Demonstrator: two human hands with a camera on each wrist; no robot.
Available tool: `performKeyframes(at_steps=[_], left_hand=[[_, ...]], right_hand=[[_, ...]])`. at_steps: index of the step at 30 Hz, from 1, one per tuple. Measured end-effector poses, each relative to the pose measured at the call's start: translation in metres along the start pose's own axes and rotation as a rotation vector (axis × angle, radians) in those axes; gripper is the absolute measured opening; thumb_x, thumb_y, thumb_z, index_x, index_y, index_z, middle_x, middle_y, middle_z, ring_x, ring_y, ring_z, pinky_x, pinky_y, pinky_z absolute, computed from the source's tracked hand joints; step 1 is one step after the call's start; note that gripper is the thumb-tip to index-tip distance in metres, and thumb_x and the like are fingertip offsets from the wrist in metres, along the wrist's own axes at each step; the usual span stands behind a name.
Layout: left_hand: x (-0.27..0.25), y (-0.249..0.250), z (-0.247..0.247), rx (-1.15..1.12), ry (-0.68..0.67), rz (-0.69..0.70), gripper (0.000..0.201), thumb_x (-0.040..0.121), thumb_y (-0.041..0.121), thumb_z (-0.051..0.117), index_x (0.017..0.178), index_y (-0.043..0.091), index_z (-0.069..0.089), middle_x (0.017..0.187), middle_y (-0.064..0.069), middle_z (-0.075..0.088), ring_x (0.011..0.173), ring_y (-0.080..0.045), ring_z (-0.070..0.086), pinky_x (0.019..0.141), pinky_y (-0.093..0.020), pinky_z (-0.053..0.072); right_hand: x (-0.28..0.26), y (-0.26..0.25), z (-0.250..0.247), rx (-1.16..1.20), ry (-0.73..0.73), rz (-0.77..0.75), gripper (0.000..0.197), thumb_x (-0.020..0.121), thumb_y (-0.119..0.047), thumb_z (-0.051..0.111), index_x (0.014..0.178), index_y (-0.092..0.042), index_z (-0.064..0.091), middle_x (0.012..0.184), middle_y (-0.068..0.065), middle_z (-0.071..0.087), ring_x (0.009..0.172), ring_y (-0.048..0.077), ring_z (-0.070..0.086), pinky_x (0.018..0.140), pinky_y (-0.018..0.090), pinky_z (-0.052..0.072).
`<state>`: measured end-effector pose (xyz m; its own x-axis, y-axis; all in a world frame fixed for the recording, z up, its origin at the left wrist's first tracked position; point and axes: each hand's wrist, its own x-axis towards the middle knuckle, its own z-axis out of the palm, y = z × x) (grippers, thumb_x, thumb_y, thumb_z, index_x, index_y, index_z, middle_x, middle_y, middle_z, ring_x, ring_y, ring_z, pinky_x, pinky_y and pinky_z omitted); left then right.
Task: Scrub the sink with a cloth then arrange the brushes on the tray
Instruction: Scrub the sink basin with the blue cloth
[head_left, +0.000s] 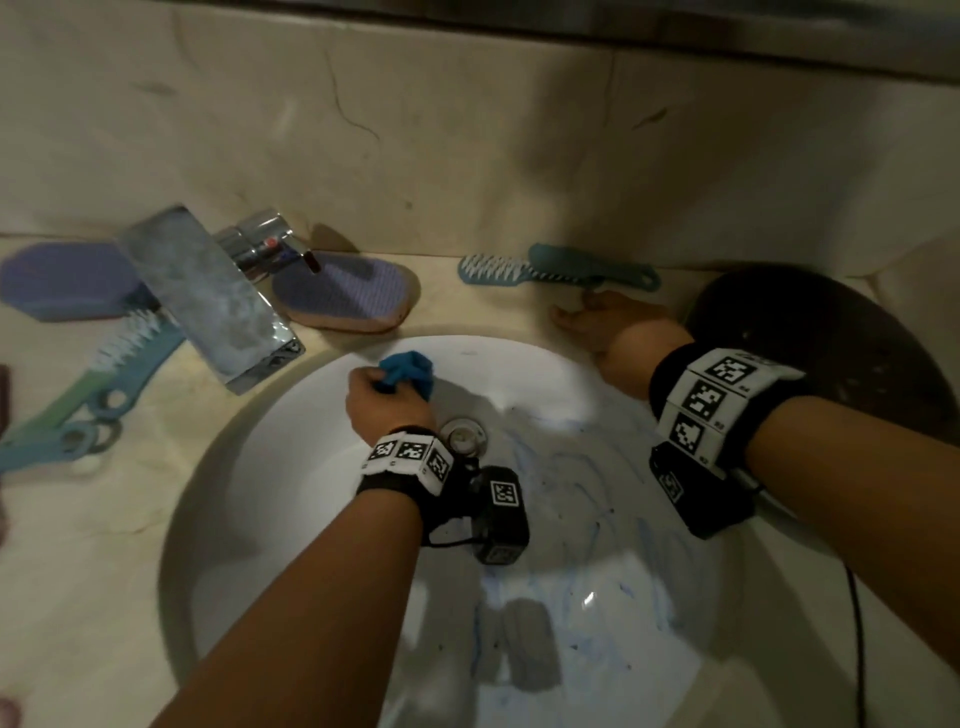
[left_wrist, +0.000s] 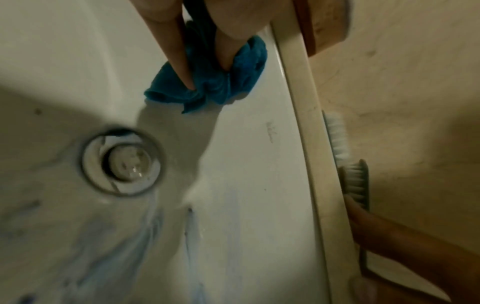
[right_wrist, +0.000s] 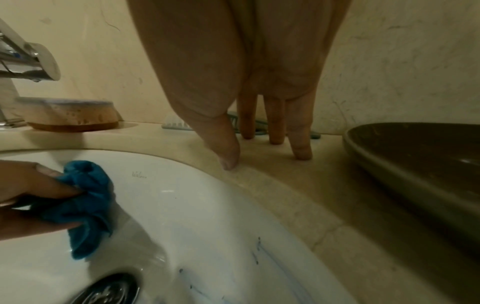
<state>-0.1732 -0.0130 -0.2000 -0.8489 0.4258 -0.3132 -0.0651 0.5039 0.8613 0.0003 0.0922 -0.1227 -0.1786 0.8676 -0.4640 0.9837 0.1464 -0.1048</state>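
Two hands: left hand (head_left: 387, 400) bunching cloth (head_left: 408, 371) in streaked sink (head_left: 270, 467), right hand (head_left: 608, 325) spread flat on desk (head_left: 78, 545); risk of missed streaks.

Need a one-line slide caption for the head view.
Left hand scrubs the white sink with a blue cloth; right hand rests on the counter.

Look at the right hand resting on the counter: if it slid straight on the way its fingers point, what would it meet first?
Most likely the teal brush lying just beyond the right hand, whose straight fingers stand on the countertop; the wall comes after. Depth is unclear.
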Motion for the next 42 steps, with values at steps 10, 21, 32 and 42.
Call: performKeyframes(at_steps=[10, 21, 32, 42], left_hand=[[-0.057, 0.024, 0.051, -0.102, -0.341, 0.005, 0.015, 0.082, -0.004, 0.060, 0.079, 0.010, 0.056, 0.086, -0.005, 0.056, 0.081, -0.015, 0.051, 0.060, -0.006, 0.034], [-0.079, 0.012, 0.070, -0.028, -0.447, 0.034, 0.020, 0.076, -0.003, 0.063, 0.077, 0.017, 0.060, 0.085, -0.001, 0.061, 0.080, -0.018, 0.059, 0.077, -0.023, 0.052], [-0.088, 0.005, 0.075, -0.032, -0.493, 0.132, 0.014, 0.078, 0.000, 0.068, 0.079, 0.014, 0.065, 0.081, -0.001, 0.060, 0.075, -0.013, 0.053, 0.050, 0.000, 0.037], [-0.103, -0.003, 0.089, -0.022, -0.593, -0.019, 0.018, 0.075, -0.004, 0.066, 0.079, 0.013, 0.066, 0.084, -0.003, 0.063, 0.081, -0.015, 0.057, 0.083, -0.025, 0.049]], right_hand=[[0.004, 0.004, 0.002, -0.065, -0.001, -0.077, 0.064, 0.092, -0.057, 0.036, 0.144, -0.020, 0.032, 0.150, 0.005, 0.035, 0.132, 0.027, 0.040, 0.102, 0.030, 0.032], [-0.014, 0.004, -0.015, -0.181, -0.110, -0.175, 0.063, 0.095, -0.024, 0.044, 0.150, -0.027, 0.013, 0.157, 0.007, 0.014, 0.142, 0.026, 0.024, 0.114, 0.032, 0.023], [-0.022, 0.038, -0.015, -0.100, 0.044, -0.164, 0.055, 0.090, -0.016, 0.054, 0.142, -0.026, 0.039, 0.147, 0.008, 0.037, 0.135, 0.027, 0.036, 0.109, 0.034, 0.029], [-0.018, 0.037, -0.019, -0.127, -0.048, -0.150, 0.062, 0.094, -0.026, 0.051, 0.149, -0.023, 0.020, 0.158, 0.008, 0.014, 0.144, 0.025, 0.019, 0.113, 0.026, 0.017]])
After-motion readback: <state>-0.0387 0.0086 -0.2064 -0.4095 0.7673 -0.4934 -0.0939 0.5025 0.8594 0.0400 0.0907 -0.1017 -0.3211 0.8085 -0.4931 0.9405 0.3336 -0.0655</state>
